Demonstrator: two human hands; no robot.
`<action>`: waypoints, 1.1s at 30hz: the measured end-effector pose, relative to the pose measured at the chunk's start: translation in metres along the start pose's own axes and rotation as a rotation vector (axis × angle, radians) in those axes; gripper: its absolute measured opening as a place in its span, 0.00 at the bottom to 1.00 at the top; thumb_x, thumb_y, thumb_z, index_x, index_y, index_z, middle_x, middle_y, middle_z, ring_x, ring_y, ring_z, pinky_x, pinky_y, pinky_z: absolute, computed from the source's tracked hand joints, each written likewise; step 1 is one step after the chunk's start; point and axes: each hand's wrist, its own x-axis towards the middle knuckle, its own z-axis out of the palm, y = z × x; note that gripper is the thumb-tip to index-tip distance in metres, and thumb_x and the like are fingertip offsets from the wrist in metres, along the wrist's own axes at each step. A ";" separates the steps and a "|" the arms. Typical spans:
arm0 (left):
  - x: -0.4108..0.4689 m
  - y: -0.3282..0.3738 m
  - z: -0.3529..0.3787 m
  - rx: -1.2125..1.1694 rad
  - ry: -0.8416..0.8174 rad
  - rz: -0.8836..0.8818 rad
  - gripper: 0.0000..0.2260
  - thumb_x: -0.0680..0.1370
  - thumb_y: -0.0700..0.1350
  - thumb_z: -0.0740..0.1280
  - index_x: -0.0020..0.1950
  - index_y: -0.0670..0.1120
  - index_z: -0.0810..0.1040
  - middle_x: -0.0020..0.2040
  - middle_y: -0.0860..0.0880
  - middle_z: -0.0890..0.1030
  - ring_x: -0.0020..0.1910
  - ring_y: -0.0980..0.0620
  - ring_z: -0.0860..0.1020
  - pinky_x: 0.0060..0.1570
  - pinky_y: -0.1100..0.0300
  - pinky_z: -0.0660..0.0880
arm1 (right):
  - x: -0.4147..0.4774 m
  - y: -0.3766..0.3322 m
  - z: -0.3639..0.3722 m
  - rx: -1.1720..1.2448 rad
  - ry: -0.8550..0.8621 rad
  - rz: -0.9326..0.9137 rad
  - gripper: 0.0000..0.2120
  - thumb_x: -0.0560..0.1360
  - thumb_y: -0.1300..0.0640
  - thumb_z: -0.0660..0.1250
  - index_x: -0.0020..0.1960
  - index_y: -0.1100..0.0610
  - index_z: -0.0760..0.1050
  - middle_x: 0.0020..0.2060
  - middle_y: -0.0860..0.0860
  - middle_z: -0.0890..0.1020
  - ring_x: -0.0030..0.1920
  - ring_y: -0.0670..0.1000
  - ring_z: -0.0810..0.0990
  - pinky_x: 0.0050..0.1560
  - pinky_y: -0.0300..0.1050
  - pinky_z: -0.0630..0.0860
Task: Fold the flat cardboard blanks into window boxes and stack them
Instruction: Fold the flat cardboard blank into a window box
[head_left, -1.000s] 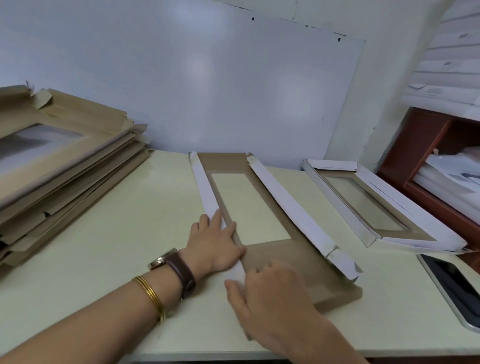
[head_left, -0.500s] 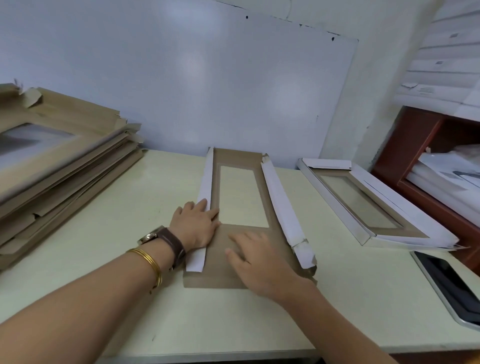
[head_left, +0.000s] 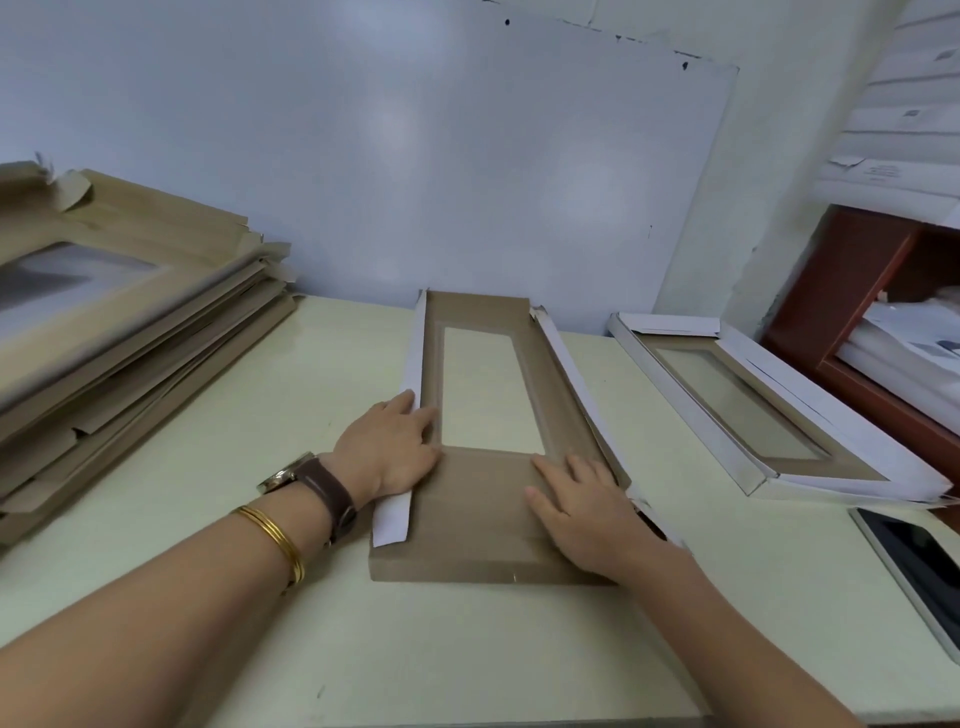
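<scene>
A brown cardboard blank (head_left: 480, 519) with a long clear window lies lengthwise on the pale table (head_left: 208, 467). Its two long side flaps, white on the inside, stand partly raised. My left hand (head_left: 389, 452) presses flat on the left flap near the window's near corner. My right hand (head_left: 582, 512) lies flat, fingers spread, on the brown panel by the right flap. A folded window box (head_left: 769, 415) lies on the table to the right. A tall pile of flat brown blanks (head_left: 119, 332) fills the left side.
A whiteboard (head_left: 415, 156) leans against the wall behind the table. A dark tablet or phone (head_left: 919, 566) lies at the table's right edge. A reddish wooden shelf (head_left: 872, 291) with papers stands at the far right.
The blank has swung from a slant to lie straight ahead. My left hand stayed on the left flap; my right hand slid across the brown panel toward the right flap.
</scene>
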 end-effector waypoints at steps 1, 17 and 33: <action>-0.001 -0.001 -0.003 -0.007 0.004 -0.004 0.18 0.78 0.49 0.59 0.67 0.47 0.69 0.66 0.45 0.66 0.67 0.42 0.64 0.61 0.53 0.64 | -0.001 0.001 -0.001 0.000 0.005 -0.003 0.24 0.82 0.42 0.49 0.77 0.46 0.56 0.76 0.55 0.58 0.76 0.55 0.52 0.74 0.52 0.53; -0.031 -0.022 -0.023 0.297 -0.105 0.385 0.13 0.82 0.52 0.55 0.56 0.48 0.76 0.56 0.50 0.76 0.62 0.51 0.71 0.59 0.52 0.71 | -0.010 0.047 -0.037 0.182 -0.032 -0.044 0.30 0.77 0.37 0.59 0.74 0.51 0.65 0.63 0.47 0.72 0.63 0.46 0.69 0.64 0.43 0.66; -0.046 -0.034 -0.047 0.308 -0.059 0.504 0.14 0.70 0.37 0.63 0.50 0.53 0.77 0.54 0.54 0.78 0.59 0.50 0.76 0.58 0.57 0.72 | -0.025 0.070 -0.050 0.174 -0.345 -0.195 0.53 0.58 0.40 0.80 0.75 0.37 0.54 0.76 0.40 0.47 0.75 0.41 0.48 0.72 0.37 0.50</action>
